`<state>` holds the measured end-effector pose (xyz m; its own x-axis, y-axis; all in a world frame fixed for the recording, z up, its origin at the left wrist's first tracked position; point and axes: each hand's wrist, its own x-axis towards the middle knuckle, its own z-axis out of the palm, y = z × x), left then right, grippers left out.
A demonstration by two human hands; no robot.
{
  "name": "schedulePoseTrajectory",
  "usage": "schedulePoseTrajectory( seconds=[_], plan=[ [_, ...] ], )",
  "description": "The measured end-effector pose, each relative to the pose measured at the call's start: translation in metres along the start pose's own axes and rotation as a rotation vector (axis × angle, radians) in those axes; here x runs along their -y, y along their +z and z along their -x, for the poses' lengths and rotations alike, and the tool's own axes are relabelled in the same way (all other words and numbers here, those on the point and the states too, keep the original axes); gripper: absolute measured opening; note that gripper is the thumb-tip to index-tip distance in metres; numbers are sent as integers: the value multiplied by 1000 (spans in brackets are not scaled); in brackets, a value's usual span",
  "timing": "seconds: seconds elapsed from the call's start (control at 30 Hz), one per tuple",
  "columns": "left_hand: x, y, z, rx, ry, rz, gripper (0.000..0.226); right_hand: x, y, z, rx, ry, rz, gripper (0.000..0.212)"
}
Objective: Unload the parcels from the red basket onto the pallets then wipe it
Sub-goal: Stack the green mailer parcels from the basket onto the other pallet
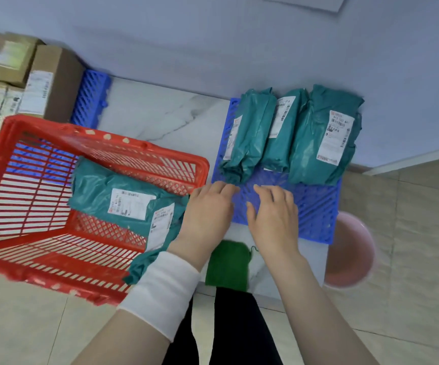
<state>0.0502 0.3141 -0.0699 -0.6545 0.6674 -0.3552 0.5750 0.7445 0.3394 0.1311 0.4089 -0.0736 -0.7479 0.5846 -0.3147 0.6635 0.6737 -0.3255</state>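
The red basket [134,143], slatted plastic, stands left with two teal parcels [102,191] in glossy film inside. The blue pallet [315,206], open lattice, bears three teal parcels [318,138] abreast. Left hand [207,214] and right hand [273,217] spread flat above its bare front; each grip slack, empty. Green cloth [227,264], pink basin [350,254] adjacent.

Left: basket [144,147], with two parcels [102,191] inside. Right: pallet [315,206], with three parcels [275,151] across its far half. Between, nearer: cloth [227,264].

Red basket [42,180]: slatted plastic. Parcels [255,133]: crinkled teal plastic film, slightly glossy, white paper labels. Pallet [315,206]: blue lattice plastic. Cartons [52,83]: matt cardboard.
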Motion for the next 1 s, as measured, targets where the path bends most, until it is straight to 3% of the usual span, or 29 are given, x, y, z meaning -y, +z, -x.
schedulePoseTrajectory(
  seconds=[0.33,0.5,0.67,0.87,1.0],
  plan=[
    [116,-44,86,-36,93,26,37,124,34,89,-82,35,0,41],
    [189,-44,112,53,-28,40,39,176,76,116,-36,67,-85,42],
    [214,-31,118,168,-91,10,40,186,105,123,109,247,-118,53],
    [221,-8,103,207,-115,82,41,181,121,105,177,267,-83,61],
    [225,5,91,336,-161,178,41,184,124,96,225,326,-49,59]
  ],
)
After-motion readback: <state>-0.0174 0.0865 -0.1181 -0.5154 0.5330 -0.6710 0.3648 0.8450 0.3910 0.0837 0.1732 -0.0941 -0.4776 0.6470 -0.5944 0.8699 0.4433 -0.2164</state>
